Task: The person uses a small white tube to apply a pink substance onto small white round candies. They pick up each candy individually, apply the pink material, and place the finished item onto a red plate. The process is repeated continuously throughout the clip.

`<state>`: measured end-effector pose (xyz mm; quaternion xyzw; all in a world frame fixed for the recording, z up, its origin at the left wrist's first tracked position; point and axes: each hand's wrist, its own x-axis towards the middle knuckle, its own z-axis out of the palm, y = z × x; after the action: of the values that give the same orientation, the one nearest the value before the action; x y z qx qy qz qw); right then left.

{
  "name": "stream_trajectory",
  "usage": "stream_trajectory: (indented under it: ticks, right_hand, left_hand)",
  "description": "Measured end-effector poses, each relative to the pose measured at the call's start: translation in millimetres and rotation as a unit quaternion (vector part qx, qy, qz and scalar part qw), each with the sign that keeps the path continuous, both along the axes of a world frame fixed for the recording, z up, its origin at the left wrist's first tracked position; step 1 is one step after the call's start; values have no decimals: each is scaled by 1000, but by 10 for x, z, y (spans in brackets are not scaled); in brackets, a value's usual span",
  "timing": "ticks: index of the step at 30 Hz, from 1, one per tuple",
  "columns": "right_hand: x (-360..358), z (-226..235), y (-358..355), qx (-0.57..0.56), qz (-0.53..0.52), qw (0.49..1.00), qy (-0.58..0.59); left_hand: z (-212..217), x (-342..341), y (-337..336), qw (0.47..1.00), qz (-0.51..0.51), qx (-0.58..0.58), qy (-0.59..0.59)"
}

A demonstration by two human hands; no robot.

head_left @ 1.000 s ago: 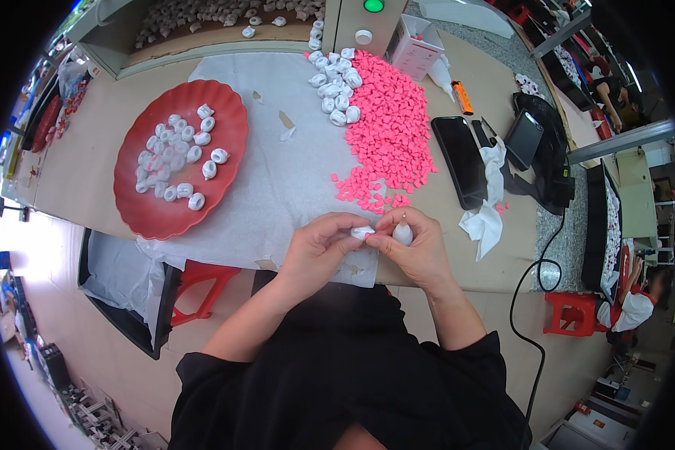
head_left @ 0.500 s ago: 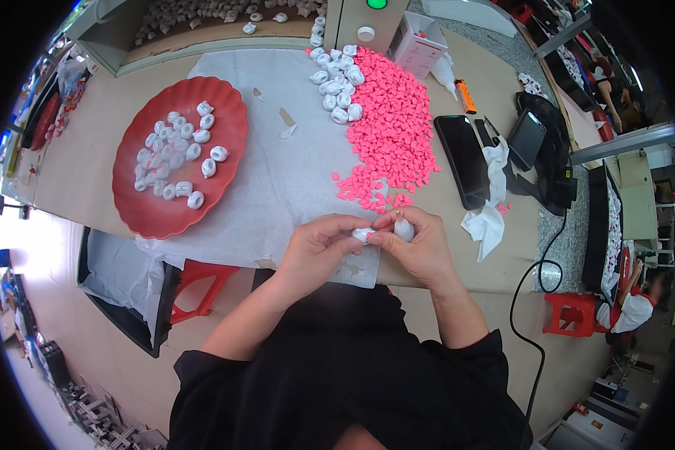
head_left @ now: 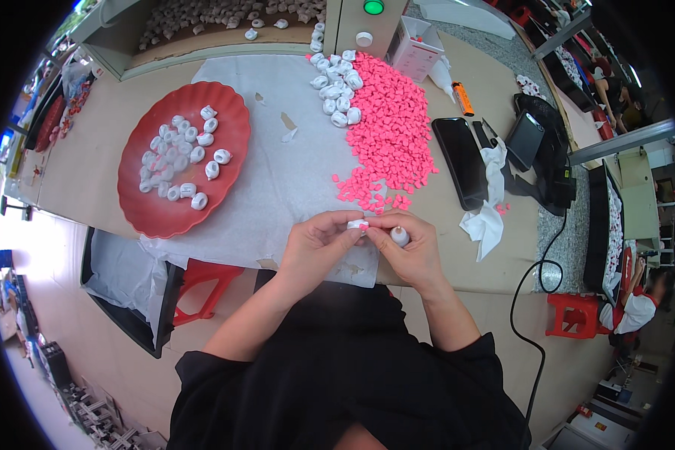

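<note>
My left hand (head_left: 319,247) pinches a small white ring-like piece (head_left: 354,224) between thumb and fingertips, near the table's front edge. A pink bit (head_left: 364,226) shows on its right side, where the thumb and forefinger of my right hand (head_left: 418,259) touch it. Tucked into that same right hand is a small white squeeze bottle (head_left: 400,237) with a narrow tip; my fingers hide part of it. Just beyond my hands spreads a heap of small pink pieces (head_left: 390,127), with several white pieces (head_left: 339,90) along its upper left side.
A red scalloped plate (head_left: 232,142) on the left bears more white pieces. White paper (head_left: 277,180) covers the table's middle. To the right lie a black phone (head_left: 459,161), an orange lighter-like item (head_left: 463,99), crumpled tissue (head_left: 487,229) and a black cable (head_left: 512,315). A metal-framed box (head_left: 232,49) stands behind.
My hands have come slightly closer together around the white piece, and it has turned so more of the pink bit shows. The bottle has tilted a little in my right hand.
</note>
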<state>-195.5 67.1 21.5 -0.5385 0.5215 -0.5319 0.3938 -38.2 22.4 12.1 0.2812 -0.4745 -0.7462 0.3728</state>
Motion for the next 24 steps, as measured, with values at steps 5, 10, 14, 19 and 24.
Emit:
stream_trajectory:
  ticks: [5,10,14,19,24]
  right_hand:
    - [22,-38,-6,-60,-7,998,36]
    - [37,-65,-1,-114,-18,989,97]
    - [48,-97,1,-132,-28,985,109]
    - [60,-108,-5,-147,-32,982,118]
    - [35,-60,25,-79,-27,994,66]
  left_hand:
    - [-2,-12,21,1000,17,22,-13]
    - [-51,-37,30,998,34,32,-29]
    - [-49,-45,25,998,30,45,-21]
    - [-46,-36,17,999,18,43,-10]
    - [-101,-87,101,992,85,-90,-21]
